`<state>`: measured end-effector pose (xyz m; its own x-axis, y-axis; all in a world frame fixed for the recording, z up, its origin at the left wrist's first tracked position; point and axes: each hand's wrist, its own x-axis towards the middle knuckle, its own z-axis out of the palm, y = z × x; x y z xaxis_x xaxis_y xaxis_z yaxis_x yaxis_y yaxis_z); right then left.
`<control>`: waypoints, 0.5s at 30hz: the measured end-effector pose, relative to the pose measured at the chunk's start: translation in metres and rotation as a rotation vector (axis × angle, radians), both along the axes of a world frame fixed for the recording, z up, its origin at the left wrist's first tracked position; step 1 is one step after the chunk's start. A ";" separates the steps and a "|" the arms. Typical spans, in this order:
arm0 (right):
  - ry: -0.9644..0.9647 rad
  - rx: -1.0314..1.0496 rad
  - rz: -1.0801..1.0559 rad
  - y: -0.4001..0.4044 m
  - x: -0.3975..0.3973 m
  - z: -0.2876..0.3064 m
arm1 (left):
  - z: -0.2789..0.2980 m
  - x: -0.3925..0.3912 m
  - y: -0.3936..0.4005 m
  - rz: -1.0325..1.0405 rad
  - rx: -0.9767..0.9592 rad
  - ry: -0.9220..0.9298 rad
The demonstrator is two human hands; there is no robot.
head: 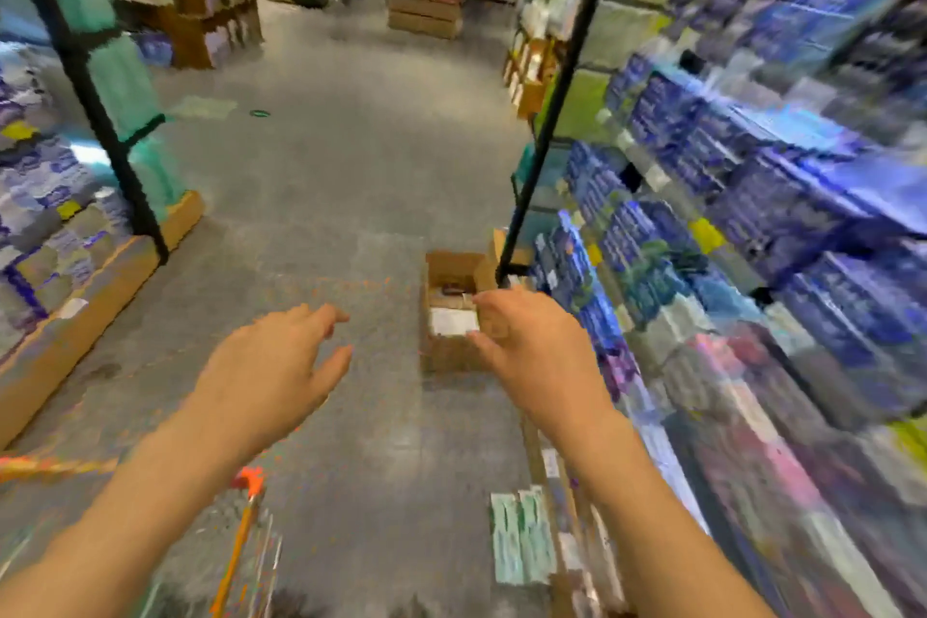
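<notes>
bright, even shop light; heavy motion blur and blocky smearing, worst at the bent edges.

The box (pixel 444 356) stands on the floor (pixel 326 176) of an aisle. Just right of it rises the post (pixel 552 115) of the right shelf (pixel 782 236), whose packs (pixel 667 115) run from behind the box to well in front of it. The left shelf (pixel 55 226) stands well left of the box, across the floor. The right hand (pixel 526 341) overlaps the box's near right corner; contact cannot be told. The left hand (pixel 271 366) hangs left of the box, apart from it. A cart (pixel 236 557) is in front of the box and to its left. Cartons (pixel 424 18) stand far behind the box.
</notes>
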<state>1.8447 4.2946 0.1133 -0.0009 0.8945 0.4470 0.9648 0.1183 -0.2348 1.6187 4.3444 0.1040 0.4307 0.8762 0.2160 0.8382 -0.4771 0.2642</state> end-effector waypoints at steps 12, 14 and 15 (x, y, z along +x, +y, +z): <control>0.131 -0.319 -0.592 -0.084 0.210 -0.075 | -0.085 0.265 0.042 -0.497 -0.177 0.206; 0.163 -0.373 -0.652 -0.086 0.224 -0.090 | -0.105 0.288 0.049 -0.564 -0.194 0.254; 0.189 -0.400 -0.676 -0.086 0.230 -0.101 | -0.117 0.298 0.054 -0.600 -0.202 0.274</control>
<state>2.0744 4.2084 0.0124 0.6411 0.7668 0.0317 0.7375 -0.6041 -0.3018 1.9171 4.3982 -0.0132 0.8696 0.4807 -0.1129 0.4937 -0.8432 0.2129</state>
